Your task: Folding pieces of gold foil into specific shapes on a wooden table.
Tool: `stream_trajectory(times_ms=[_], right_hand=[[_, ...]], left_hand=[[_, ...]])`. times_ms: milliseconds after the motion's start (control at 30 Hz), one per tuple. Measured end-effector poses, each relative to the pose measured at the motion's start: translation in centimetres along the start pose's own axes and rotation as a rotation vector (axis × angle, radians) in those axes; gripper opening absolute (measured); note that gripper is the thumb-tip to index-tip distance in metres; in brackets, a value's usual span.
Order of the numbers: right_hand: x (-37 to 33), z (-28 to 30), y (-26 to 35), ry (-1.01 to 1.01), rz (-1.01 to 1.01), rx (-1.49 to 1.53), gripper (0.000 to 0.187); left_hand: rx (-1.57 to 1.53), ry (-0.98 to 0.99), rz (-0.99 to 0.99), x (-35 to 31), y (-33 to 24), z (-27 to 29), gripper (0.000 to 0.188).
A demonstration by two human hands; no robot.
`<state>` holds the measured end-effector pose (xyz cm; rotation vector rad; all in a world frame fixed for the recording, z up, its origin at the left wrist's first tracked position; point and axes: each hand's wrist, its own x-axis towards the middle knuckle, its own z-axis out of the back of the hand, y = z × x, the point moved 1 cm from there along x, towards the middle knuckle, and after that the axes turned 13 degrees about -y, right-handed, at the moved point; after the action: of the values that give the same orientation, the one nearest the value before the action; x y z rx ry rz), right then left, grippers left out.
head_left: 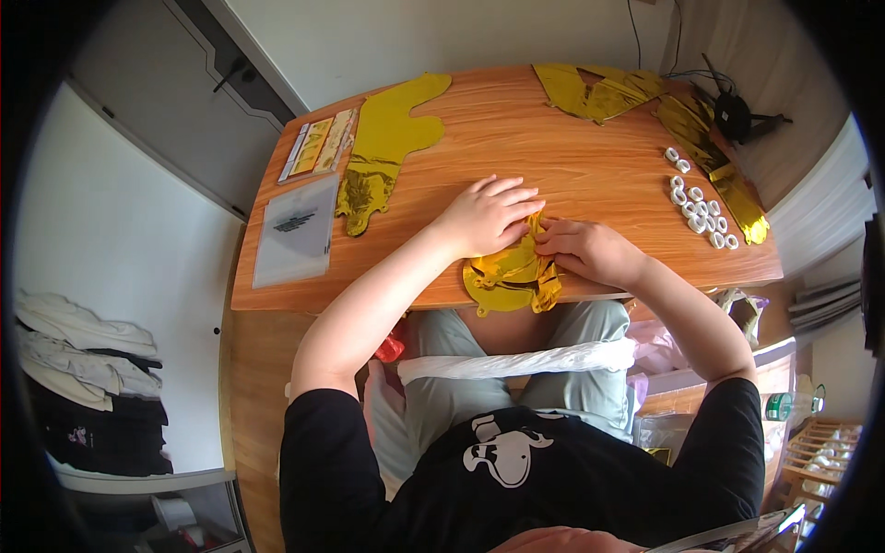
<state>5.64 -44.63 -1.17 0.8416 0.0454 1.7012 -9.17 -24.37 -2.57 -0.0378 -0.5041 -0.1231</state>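
Observation:
A crumpled, partly folded gold foil balloon (502,282) lies at the near edge of the wooden table, a little of it hanging over. My left hand (487,217) rests palm down at its far left side, fingers stretched out toward the right. From the right, my right hand (597,252) has its bent fingers closed on the creased foil; the fingertips meet the foil close to my left hand's fingers. What lies under my left palm is hidden.
A flat gold foil balloon (392,124) lies far left, beside a printed card pack (318,146) and a clear plastic sleeve (297,230). More gold foil (599,92) lies far right, near several white tape-like rings (698,210) and a black router (733,116). A white roll (516,364) crosses my lap.

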Motion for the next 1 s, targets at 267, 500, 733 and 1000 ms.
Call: stream_trajectory(times_ms=[267, 500, 733, 1000], right_hand=[[0.2, 0.2, -0.3, 0.09, -0.054, 0.01, 0.024], [0.7, 0.9, 0.1, 0.037, 0.154, -0.081, 0.024], [-0.3, 0.8, -0.8, 0.03, 0.223, -0.035, 0.022], [-0.1, 0.6, -0.5, 0.0, 0.075, 0.0, 0.018]], left_hand=[[0.016, 0.165, 0.053, -0.5, -1.4, -0.8, 0.066], [-0.045, 0.17, 0.113, -0.7, -1.8, -0.6, 0.075], [-0.04, 0.184, 0.105, -0.6, -1.8, -0.4, 0.091], [-0.082, 0.175, 0.082, -0.6, -1.8, 0.3, 0.121]])
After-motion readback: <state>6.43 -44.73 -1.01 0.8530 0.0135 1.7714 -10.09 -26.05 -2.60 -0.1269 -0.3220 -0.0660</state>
